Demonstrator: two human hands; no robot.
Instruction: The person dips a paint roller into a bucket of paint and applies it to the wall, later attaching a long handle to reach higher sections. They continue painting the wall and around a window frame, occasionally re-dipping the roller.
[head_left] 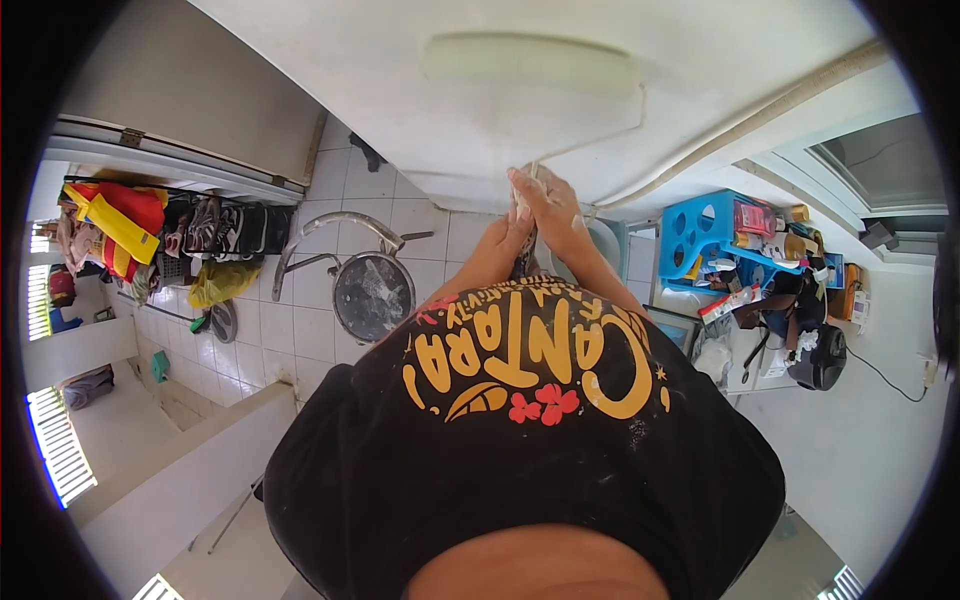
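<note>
Black printed shirt [520, 420]: filling the near field at 6 o'clock. Left hand [520, 208] and right hand [556, 208]: meeting dead ahead at 12 o'clock, right overlapping left, both clenching a thin object [526, 258], kind unclear, its long axis running 6 to 12. White wall [700, 90]: touching the fingertips; pale patch [530, 60] lying further along 12. Steel-handled bucket [372, 295] standing at 10, blue crate [712, 232] at 2; nothing blocking

Bucket [373, 297] on white tiled floor [300, 335]
</note>
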